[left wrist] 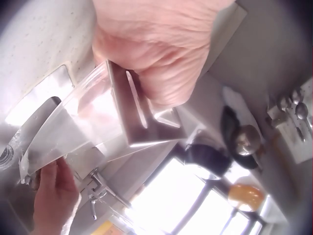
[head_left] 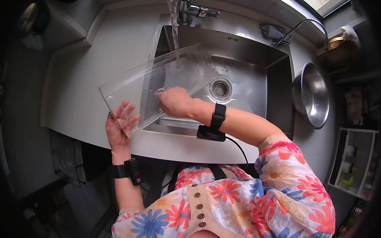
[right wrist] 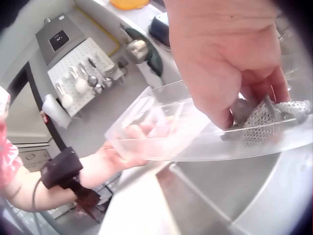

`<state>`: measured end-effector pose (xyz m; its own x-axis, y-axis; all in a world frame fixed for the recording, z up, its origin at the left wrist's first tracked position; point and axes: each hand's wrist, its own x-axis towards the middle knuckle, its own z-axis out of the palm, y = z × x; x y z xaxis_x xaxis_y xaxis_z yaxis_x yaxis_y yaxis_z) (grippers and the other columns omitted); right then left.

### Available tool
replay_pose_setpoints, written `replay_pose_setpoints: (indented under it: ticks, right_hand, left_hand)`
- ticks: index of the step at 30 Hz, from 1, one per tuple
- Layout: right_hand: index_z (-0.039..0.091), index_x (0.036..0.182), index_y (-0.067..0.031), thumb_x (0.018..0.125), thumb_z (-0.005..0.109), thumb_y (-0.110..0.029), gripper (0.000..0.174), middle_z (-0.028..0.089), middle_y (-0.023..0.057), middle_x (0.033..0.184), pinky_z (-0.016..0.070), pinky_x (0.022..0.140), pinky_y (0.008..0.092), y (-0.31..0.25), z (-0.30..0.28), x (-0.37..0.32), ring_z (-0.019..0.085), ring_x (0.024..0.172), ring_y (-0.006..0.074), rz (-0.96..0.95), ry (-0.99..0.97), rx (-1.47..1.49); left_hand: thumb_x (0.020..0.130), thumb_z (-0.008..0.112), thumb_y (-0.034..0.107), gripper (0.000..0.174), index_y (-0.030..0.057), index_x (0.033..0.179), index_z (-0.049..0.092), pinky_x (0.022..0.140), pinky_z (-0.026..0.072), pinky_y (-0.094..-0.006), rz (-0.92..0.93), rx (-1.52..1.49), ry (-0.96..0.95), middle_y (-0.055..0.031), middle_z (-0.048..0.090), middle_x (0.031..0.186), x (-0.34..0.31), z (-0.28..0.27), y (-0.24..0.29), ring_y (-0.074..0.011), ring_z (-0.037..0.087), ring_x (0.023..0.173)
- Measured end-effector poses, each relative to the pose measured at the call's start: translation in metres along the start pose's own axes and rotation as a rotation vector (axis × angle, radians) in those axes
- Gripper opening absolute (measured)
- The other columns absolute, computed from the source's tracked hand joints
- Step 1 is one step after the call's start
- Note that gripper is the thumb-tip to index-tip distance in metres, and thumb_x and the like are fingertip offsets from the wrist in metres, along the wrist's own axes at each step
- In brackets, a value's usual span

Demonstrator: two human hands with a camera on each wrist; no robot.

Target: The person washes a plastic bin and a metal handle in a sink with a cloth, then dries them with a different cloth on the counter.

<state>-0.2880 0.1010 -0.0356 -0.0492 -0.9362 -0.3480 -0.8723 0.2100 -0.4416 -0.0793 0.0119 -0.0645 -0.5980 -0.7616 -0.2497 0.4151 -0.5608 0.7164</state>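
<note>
A long clear plastic bin (head_left: 131, 81) is held tilted over the left side of the steel sink (head_left: 246, 95). My left hand (head_left: 118, 131) grips its near left end, and its fingers show through the plastic. The right hand (head_left: 176, 102) reaches into the bin and pinches a grey mesh scrubbing cloth (right wrist: 266, 122) against the inner wall. In the left wrist view the bin's flat end (left wrist: 139, 117) lies against the left palm. Running water (head_left: 174, 17) falls from the tap onto the bin's far part.
The tap (head_left: 185, 12) stands behind the sink. A steel bowl (head_left: 312, 96) leans on the counter at the right. A thin curved spout (head_left: 305, 23) and a grey cloth (head_left: 271, 31) are at the back right. White counter (head_left: 82, 81) extends left of the sink.
</note>
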Motion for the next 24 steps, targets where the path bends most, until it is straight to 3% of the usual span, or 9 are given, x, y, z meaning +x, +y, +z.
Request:
replay_pose_setpoints:
  ticks: [3,5,8,10,12,15,19,22,24]
  right_hand:
    - [0.063,0.09,-0.0065,0.075,0.053,-0.014,0.02,0.059,0.0141,0.1,0.0477,0.075,0.0402,-0.021,0.002,0.005,0.057,0.095,0.0303,-0.217,0.133,0.091]
    - [0.056,0.105,-0.013,0.079,0.054,-0.021,0.027,0.049,0.0092,0.121,0.0412,0.081,0.0461,-0.011,0.006,0.018,0.045,0.112,0.0282,-0.416,0.419,0.005]
    - [0.036,0.129,-0.0161,0.084,0.049,-0.026,0.048,0.032,0.0079,0.138,0.0293,0.095,0.0528,0.045,0.006,0.034,0.028,0.127,0.0298,-0.094,0.328,-0.066]
    - [0.032,0.133,-0.0175,0.084,0.047,-0.03,0.053,0.029,0.0078,0.139,0.0286,0.094,0.0586,0.1,0.004,0.034,0.028,0.127,0.0319,0.141,0.27,0.023]
    - [0.033,0.132,-0.012,0.085,0.047,-0.029,0.052,0.031,0.0144,0.137,0.0293,0.098,0.0523,0.156,0.016,0.039,0.033,0.123,0.0363,0.342,0.212,0.225]
    - [0.037,0.129,-0.0064,0.084,0.047,-0.027,0.05,0.033,0.02,0.134,0.0305,0.1,0.0454,0.163,0.026,0.039,0.034,0.121,0.039,0.307,0.254,0.322]
    - [0.041,0.124,-0.0034,0.083,0.05,-0.022,0.046,0.034,0.0232,0.132,0.0296,0.101,0.0434,0.086,0.031,0.05,0.032,0.122,0.04,-0.071,0.494,0.366]
    - [0.04,0.126,-0.0038,0.085,0.049,-0.015,0.043,0.033,0.0217,0.134,0.0251,0.105,0.0409,0.056,0.013,0.042,0.026,0.127,0.0365,-0.184,0.394,0.46]
    - [0.04,0.126,-0.0066,0.085,0.05,-0.014,0.043,0.031,0.0195,0.136,0.0239,0.105,0.0415,0.056,0.01,0.038,0.025,0.128,0.0357,-0.299,0.294,0.537]
  left_hand:
    - [0.063,0.048,-0.01,0.032,0.0043,0.09,0.057,0.071,0.056,-0.0475,0.013,0.002,0.017,-0.0211,0.051,0.115,0.002,0.002,0.0,-0.0388,0.052,0.105]
    - [0.066,0.051,-0.009,0.025,0.0022,0.088,0.058,0.073,0.0549,-0.0494,-0.015,-0.044,0.001,-0.0214,0.05,0.116,0.004,-0.002,0.0,-0.0394,0.051,0.106]
    - [0.071,0.052,-0.008,0.018,-0.0006,0.085,0.058,0.073,0.0547,-0.0513,-0.041,-0.107,-0.024,-0.0221,0.048,0.117,0.012,-0.001,-0.006,-0.0394,0.051,0.105]
    - [0.072,0.052,-0.008,0.02,-0.0009,0.09,0.058,0.071,0.0552,-0.0513,-0.054,-0.078,-0.035,-0.0217,0.049,0.115,0.017,0.013,-0.01,-0.0387,0.051,0.106]
    - [0.077,0.055,-0.004,0.019,-0.0014,0.096,0.054,0.067,0.0577,-0.0444,-0.054,-0.064,-0.036,-0.0205,0.055,0.109,0.024,0.031,-0.016,-0.033,0.057,0.1]
    - [0.08,0.05,-0.004,0.021,-0.0028,0.101,0.054,0.068,0.0574,-0.0444,-0.094,0.024,-0.025,-0.0211,0.054,0.111,0.042,0.047,-0.029,-0.0334,0.057,0.099]
    - [0.08,0.049,-0.004,0.017,-0.0024,0.097,0.053,0.068,0.0576,-0.0436,-0.14,0.106,0.014,-0.0199,0.057,0.106,0.058,0.066,-0.04,-0.0318,0.058,0.097]
    - [0.077,0.048,-0.007,0.011,0.0033,0.08,0.048,0.06,0.0594,-0.0372,-0.154,0.132,0.038,-0.0154,0.059,0.099,0.068,0.066,-0.049,-0.0264,0.062,0.09]
    - [0.078,0.047,-0.007,0.011,0.0034,0.08,0.048,0.058,0.0594,-0.0368,-0.161,0.156,0.056,-0.0152,0.059,0.098,0.069,0.069,-0.049,-0.0261,0.062,0.09]
